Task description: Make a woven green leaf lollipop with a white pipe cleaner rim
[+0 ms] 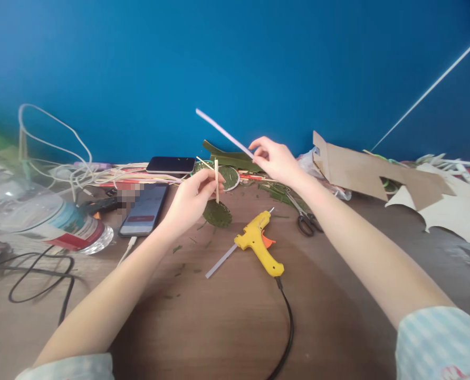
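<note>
My left hand (pixel 197 198) is closed on short pale wooden sticks (pixel 217 179), one upright and one slanting away behind it. Just under them is a green oval disc (pixel 218 213); whether it is joined to the sticks I cannot tell. Higher and to the right, my right hand (pixel 272 158) pinches one end of a long, thin, pale pinkish stick (pixel 224 133) that slants up to the left. On the table below both hands lies a yellow glue gun (pixel 260 243), with a translucent glue stick (pixel 221 261) sticking out of its back.
Scissors (pixel 305 221) lie beside my right forearm. Cut cardboard (pixel 353 166) and white scraps (pixel 452 200) fill the right. A phone (pixel 144 211), another dark phone (pixel 171 164), a plastic bottle (pixel 68 227) and tangled cables occupy the left. A blue wall (pixel 235 63) stands behind.
</note>
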`<state>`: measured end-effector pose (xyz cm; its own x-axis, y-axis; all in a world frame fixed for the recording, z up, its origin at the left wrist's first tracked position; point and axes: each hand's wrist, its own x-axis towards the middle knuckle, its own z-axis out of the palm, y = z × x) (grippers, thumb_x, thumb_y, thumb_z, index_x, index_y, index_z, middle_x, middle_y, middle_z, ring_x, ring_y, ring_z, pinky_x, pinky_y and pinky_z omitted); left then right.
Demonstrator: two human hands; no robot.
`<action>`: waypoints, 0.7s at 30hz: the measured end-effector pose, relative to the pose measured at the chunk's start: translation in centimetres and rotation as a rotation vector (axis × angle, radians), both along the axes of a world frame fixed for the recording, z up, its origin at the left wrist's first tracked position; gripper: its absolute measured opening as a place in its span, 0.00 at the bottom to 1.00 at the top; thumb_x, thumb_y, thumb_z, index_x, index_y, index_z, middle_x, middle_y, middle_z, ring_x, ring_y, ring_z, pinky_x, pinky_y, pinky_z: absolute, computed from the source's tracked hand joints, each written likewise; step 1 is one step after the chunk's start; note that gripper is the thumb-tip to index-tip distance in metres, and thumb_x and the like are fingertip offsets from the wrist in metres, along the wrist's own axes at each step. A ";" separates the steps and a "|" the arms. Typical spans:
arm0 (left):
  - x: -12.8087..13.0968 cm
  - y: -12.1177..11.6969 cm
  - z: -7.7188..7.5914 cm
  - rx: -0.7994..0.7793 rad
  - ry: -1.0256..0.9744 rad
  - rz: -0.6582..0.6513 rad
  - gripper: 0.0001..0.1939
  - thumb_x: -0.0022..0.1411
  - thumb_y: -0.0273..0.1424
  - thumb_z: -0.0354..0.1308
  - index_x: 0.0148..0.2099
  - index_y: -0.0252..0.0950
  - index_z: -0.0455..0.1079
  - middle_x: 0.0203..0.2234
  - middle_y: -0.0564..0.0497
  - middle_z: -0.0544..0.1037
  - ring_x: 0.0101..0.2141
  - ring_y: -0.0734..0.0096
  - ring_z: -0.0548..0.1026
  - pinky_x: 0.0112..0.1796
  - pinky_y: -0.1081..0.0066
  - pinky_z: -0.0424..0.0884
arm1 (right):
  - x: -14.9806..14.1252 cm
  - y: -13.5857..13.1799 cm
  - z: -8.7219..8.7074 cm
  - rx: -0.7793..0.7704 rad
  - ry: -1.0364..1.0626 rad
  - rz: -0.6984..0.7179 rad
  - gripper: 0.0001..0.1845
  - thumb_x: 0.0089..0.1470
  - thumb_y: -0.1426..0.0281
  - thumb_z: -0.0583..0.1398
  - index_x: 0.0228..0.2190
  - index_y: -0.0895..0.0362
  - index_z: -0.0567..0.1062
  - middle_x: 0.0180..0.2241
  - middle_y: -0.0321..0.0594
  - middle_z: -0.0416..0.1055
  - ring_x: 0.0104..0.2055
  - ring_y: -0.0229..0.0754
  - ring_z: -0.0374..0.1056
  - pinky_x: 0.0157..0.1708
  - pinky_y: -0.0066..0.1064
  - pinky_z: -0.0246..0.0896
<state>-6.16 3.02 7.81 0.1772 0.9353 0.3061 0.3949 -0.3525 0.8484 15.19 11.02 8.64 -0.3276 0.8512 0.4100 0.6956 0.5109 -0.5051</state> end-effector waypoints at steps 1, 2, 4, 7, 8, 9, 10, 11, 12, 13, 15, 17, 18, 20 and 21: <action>0.0 0.0 0.1 0.003 -0.016 0.011 0.07 0.59 0.25 0.47 0.35 0.35 0.67 0.29 0.53 0.75 0.28 0.75 0.73 0.31 0.74 0.71 | 0.9 -0.4 0.4 0.029 -0.005 -0.022 0.15 0.52 0.78 0.54 0.42 0.59 0.69 0.32 0.41 0.73 0.32 0.40 0.67 0.34 0.32 0.60; 0.0 0.0 0.2 0.008 -0.032 0.019 0.07 0.59 0.24 0.48 0.35 0.35 0.67 0.29 0.53 0.75 0.28 0.75 0.73 0.31 0.73 0.71 | 1.8 -0.8 0.9 0.066 -0.027 -0.040 0.16 0.52 0.78 0.53 0.43 0.59 0.70 0.34 0.42 0.73 0.33 0.40 0.67 0.34 0.33 0.60; 0.0 0.1 0.4 0.022 -0.061 0.029 0.07 0.59 0.24 0.48 0.36 0.35 0.67 0.29 0.53 0.75 0.28 0.76 0.73 0.32 0.73 0.72 | 3.5 -1.8 1.6 0.151 -0.124 -0.089 0.14 0.53 0.77 0.52 0.39 0.58 0.73 0.38 0.43 0.72 0.33 0.41 0.66 0.34 0.34 0.60; 0.1 -0.1 0.8 0.039 -0.095 0.026 0.06 0.60 0.24 0.49 0.36 0.35 0.67 0.29 0.53 0.75 0.28 0.77 0.74 0.32 0.73 0.72 | 5.9 -3.4 2.0 0.073 -0.280 -0.154 0.13 0.53 0.75 0.52 0.38 0.57 0.74 0.40 0.44 0.71 0.35 0.43 0.66 0.32 0.34 0.59; 0.1 -0.2 0.9 0.038 -0.100 0.026 0.06 0.60 0.24 0.49 0.35 0.35 0.67 0.29 0.53 0.75 0.28 0.77 0.73 0.32 0.74 0.72 | 6.6 -4.0 1.8 0.002 -0.346 -0.173 0.13 0.52 0.75 0.52 0.37 0.56 0.74 0.39 0.44 0.72 0.35 0.43 0.66 0.31 0.34 0.58; 0.2 -0.3 1.0 0.029 -0.101 0.020 0.06 0.60 0.24 0.49 0.35 0.35 0.67 0.29 0.52 0.75 0.28 0.77 0.74 0.32 0.74 0.72 | 7.3 -4.5 1.5 -0.095 -0.416 -0.195 0.13 0.51 0.75 0.52 0.35 0.55 0.74 0.36 0.43 0.72 0.32 0.43 0.66 0.29 0.33 0.57; 0.3 -0.5 1.2 0.018 -0.104 0.011 0.06 0.60 0.25 0.49 0.35 0.35 0.67 0.29 0.52 0.75 0.27 0.77 0.74 0.32 0.74 0.72 | 7.9 -5.0 1.0 -0.203 -0.492 -0.210 0.12 0.51 0.76 0.52 0.33 0.55 0.74 0.33 0.41 0.73 0.30 0.42 0.66 0.27 0.32 0.56; 0.4 -0.7 1.3 0.006 -0.107 0.000 0.06 0.60 0.25 0.49 0.35 0.35 0.67 0.29 0.52 0.75 0.27 0.77 0.74 0.32 0.73 0.72 | 8.5 -5.5 0.4 -0.303 -0.560 -0.229 0.12 0.49 0.77 0.52 0.32 0.55 0.73 0.31 0.40 0.73 0.29 0.41 0.65 0.26 0.32 0.56; 0.6 -0.9 1.4 -0.005 -0.109 -0.012 0.06 0.60 0.25 0.49 0.35 0.35 0.67 0.28 0.52 0.75 0.27 0.76 0.74 0.31 0.73 0.72 | 9.1 -5.9 -0.3 -0.384 -0.630 -0.265 0.11 0.47 0.78 0.52 0.30 0.55 0.73 0.30 0.40 0.72 0.28 0.41 0.65 0.25 0.32 0.55; 0.7 -1.0 1.5 -0.010 -0.111 -0.021 0.06 0.60 0.25 0.49 0.35 0.35 0.66 0.27 0.52 0.75 0.27 0.76 0.74 0.31 0.74 0.72 | 9.6 -6.1 -1.0 -0.439 -0.699 -0.300 0.11 0.45 0.79 0.53 0.28 0.55 0.72 0.30 0.40 0.72 0.28 0.42 0.65 0.25 0.32 0.54; 1.0 -1.3 1.6 -0.016 -0.108 -0.030 0.06 0.60 0.25 0.49 0.34 0.35 0.66 0.26 0.53 0.74 0.26 0.76 0.73 0.30 0.74 0.72 | 10.5 -6.5 -2.0 -0.474 -0.798 -0.357 0.11 0.41 0.80 0.54 0.26 0.54 0.72 0.33 0.41 0.72 0.33 0.45 0.67 0.26 0.32 0.54; 1.1 -1.3 1.6 -0.016 -0.100 -0.025 0.06 0.60 0.25 0.48 0.34 0.35 0.66 0.26 0.53 0.74 0.26 0.76 0.73 0.30 0.74 0.72 | 11.0 -6.4 -2.6 -0.476 -0.816 -0.391 0.10 0.40 0.79 0.55 0.25 0.54 0.73 0.35 0.43 0.72 0.37 0.48 0.67 0.28 0.34 0.55; 1.1 -1.3 1.6 -0.018 -0.095 -0.024 0.06 0.60 0.25 0.48 0.34 0.35 0.66 0.26 0.53 0.74 0.26 0.76 0.73 0.30 0.74 0.72 | 10.9 -6.2 -2.7 -0.467 -0.803 -0.390 0.10 0.41 0.78 0.55 0.26 0.54 0.73 0.36 0.43 0.72 0.38 0.49 0.67 0.29 0.34 0.55; 1.1 -1.1 1.4 -0.019 -0.079 -0.020 0.06 0.60 0.25 0.48 0.35 0.35 0.66 0.27 0.53 0.75 0.26 0.76 0.73 0.31 0.74 0.72 | 10.1 -5.6 -2.7 -0.433 -0.742 -0.349 0.09 0.45 0.75 0.55 0.29 0.53 0.73 0.35 0.42 0.73 0.37 0.46 0.68 0.30 0.32 0.56; 1.0 -1.0 1.3 -0.016 -0.069 -0.015 0.06 0.60 0.25 0.48 0.35 0.35 0.66 0.28 0.53 0.75 0.27 0.76 0.73 0.31 0.74 0.72 | 9.5 -5.1 -2.7 -0.388 -0.648 -0.288 0.08 0.47 0.73 0.55 0.30 0.54 0.73 0.33 0.41 0.74 0.35 0.44 0.68 0.30 0.32 0.57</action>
<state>-5.14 2.03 9.12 0.1704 0.9377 0.3028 0.3303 -0.3438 0.8790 24.67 5.87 5.95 -0.1451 0.9811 -0.1283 0.9885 0.1382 -0.0612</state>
